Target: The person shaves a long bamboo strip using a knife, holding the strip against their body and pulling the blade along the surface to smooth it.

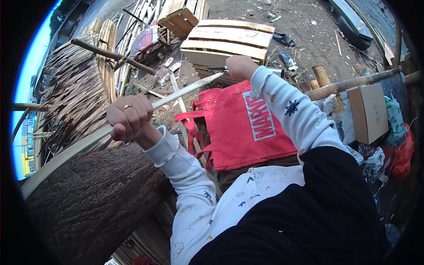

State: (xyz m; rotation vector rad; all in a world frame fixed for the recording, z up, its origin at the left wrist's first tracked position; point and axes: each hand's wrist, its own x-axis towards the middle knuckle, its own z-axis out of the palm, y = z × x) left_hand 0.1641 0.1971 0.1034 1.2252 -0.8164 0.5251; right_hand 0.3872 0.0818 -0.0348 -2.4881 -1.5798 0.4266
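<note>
My left hand [131, 117], with a ring on one finger, is closed around a long pale strip of split bamboo or wood [187, 91]. The strip slants from the lower left, past the dark log, up to a narrow end near my right hand. My right hand [240, 68] is closed around a knife [216, 68]; its thin blade points left, just above the strip's tip. I cannot tell whether blade and strip touch. Across my lap lies a red cloth bag [238, 128] with pale shavings on it, its handles hanging left.
A thick dark log [97, 198] lies at lower left. Dried thatch [73, 73] and bamboo poles stand beyond. Slatted wooden crates [227, 37] sit ahead, with sandals [288, 61] nearby. On the right are a bamboo rail [353, 84], a cardboard box [369, 112] and plastic bags [403, 152].
</note>
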